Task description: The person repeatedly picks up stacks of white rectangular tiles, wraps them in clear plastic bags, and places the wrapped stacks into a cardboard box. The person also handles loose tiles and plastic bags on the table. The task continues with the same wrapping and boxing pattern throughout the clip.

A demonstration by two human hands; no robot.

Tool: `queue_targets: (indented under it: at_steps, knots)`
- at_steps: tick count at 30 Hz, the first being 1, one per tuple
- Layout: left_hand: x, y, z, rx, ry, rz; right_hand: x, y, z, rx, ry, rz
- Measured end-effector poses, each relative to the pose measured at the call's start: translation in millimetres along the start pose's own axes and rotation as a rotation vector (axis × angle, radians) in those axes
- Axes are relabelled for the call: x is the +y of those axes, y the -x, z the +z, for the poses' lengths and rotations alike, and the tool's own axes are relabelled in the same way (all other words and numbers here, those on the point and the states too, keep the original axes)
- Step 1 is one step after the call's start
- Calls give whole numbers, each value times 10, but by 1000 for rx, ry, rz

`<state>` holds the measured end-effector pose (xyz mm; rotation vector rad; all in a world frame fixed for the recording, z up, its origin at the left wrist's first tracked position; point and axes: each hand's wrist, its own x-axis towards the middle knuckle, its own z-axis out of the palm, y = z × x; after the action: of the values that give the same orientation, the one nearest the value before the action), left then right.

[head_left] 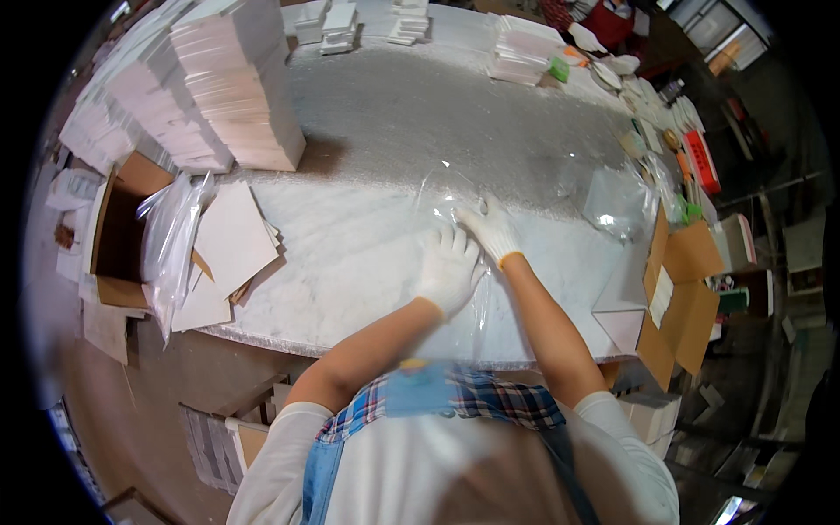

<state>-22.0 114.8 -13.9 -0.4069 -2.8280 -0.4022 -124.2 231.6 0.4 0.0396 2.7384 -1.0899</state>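
Both my hands wear white knit gloves and work at a clear plastic sheet or bag (447, 185) on the pale tabletop (350, 262). My left hand (448, 269) lies over its near part, fingers stretched out and resting flat. Just beyond and to the right, my right hand (493, 231) has its thumb and fingers curled at the far part of the plastic, seemingly pinching it. Glare hides the exact grip. A strip of the same film trails down between my forearms toward the table's front edge.
Tall stacks of white tiles or boards (236, 87) rise at the back left. Below them are loose square sheets (234, 236), plastic bags (171, 245) and a cardboard box (131, 227). Right are more bags (617, 206) and an open carton (682, 302). A gloved person (604, 31) stands across.
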Motion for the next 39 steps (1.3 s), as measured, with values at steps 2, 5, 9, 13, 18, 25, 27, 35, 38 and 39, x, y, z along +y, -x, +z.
queue_targets:
  at_steps: [2,5,9,13,18,25,27,35,38,39]
  knots:
    - [-8,8,-32,27,10,6,-95,-243,114,55,75,-62]
    - [7,23,-80,78,38,17,-67,-426,193,25,-116,-3]
    - [86,125,-86,-25,48,26,174,-502,89,85,-181,-29]
    - [195,191,78,-188,39,128,372,-536,-160,68,-189,0]
    - [403,209,88,-1,62,244,562,-504,-354,158,-149,-35]
    - [618,503,-166,-185,87,491,606,-511,-340,204,74,-22]
    - [612,616,-71,-177,192,578,615,-570,-271,201,104,22]
    - [532,676,219,-210,427,853,429,-626,-296,241,348,171]
    - [519,557,229,-395,549,834,447,-706,-383,253,404,161]
    - [515,376,31,-562,583,796,497,-743,-411,259,419,151]
